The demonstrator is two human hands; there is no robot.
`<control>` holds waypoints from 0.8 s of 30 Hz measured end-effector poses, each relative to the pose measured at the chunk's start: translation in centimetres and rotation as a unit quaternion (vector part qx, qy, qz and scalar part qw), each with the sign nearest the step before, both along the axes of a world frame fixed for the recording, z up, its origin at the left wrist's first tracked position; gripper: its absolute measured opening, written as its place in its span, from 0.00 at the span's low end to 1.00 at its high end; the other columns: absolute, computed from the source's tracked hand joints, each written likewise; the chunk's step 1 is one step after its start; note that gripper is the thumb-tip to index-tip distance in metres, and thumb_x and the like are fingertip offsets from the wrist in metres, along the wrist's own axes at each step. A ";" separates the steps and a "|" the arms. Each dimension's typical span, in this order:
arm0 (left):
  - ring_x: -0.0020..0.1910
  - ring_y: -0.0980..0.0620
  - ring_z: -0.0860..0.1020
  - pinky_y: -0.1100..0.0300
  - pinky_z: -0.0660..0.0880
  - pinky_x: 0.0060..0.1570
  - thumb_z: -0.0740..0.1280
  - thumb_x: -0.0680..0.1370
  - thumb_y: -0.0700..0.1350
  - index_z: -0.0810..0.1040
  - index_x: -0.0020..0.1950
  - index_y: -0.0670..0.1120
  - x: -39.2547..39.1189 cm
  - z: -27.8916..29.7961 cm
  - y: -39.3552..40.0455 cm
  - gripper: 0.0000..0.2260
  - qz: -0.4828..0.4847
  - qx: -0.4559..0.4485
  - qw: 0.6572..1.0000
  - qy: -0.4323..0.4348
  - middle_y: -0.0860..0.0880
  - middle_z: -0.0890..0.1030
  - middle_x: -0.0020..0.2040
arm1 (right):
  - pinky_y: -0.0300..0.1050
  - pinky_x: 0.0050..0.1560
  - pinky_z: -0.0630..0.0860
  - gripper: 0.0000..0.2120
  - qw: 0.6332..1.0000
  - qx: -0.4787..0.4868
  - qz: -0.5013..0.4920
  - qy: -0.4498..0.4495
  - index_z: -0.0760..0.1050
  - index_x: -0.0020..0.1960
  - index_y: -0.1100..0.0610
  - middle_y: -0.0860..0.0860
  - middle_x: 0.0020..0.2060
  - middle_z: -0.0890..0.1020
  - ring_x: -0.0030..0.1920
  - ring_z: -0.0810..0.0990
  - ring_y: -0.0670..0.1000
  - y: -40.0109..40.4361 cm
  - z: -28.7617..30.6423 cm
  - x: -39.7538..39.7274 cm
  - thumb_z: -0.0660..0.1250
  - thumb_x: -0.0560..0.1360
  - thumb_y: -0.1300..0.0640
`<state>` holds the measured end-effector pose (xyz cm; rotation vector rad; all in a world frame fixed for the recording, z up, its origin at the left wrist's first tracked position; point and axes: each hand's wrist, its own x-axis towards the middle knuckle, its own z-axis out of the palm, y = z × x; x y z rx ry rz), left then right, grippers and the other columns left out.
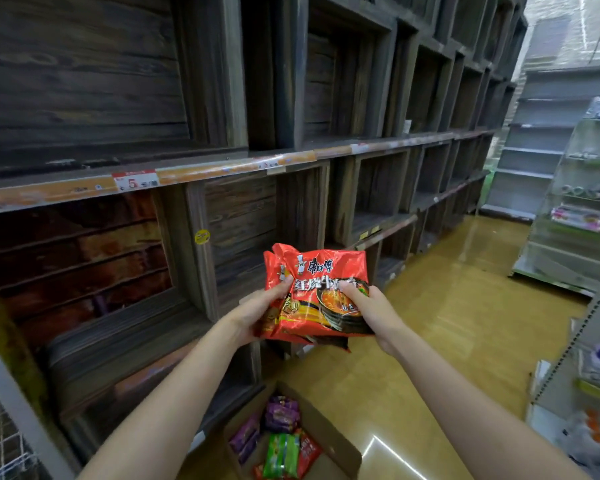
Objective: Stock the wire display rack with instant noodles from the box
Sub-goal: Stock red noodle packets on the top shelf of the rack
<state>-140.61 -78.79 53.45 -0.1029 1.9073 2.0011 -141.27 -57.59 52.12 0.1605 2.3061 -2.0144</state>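
Both hands, left hand (257, 313) and right hand (371, 313), grip red noodle packets (317, 292) above the cardboard box (329, 434); next, likely carrying them leftward to the wire rack (0, 445).

A shop aisle. Dark wooden shelving (222, 98) built of square crate-like compartments fills the left side and runs back into the distance. Orange price strips (222, 169) line the shelf edges, with a red and white price tag (134, 180) showing a 5. A round yellow sticker (202, 236) sits on one upright. The floor (447, 323) is glossy yellow-tan and mirrors the ceiling light. At the far end stand pale metal shelves (530, 147). On the right, another shelf unit (582, 220) carries blurred goods.
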 end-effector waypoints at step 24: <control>0.43 0.50 0.80 0.57 0.77 0.43 0.73 0.73 0.48 0.77 0.51 0.48 14.5 -1.0 -3.5 0.11 0.332 -0.137 0.932 0.046 0.48 0.82 0.44 | 0.46 0.44 0.75 0.09 0.980 -0.092 0.168 -0.056 0.74 0.56 0.54 0.50 0.46 0.82 0.47 0.80 0.51 -4.8 -0.3 7.4 0.67 0.76 0.54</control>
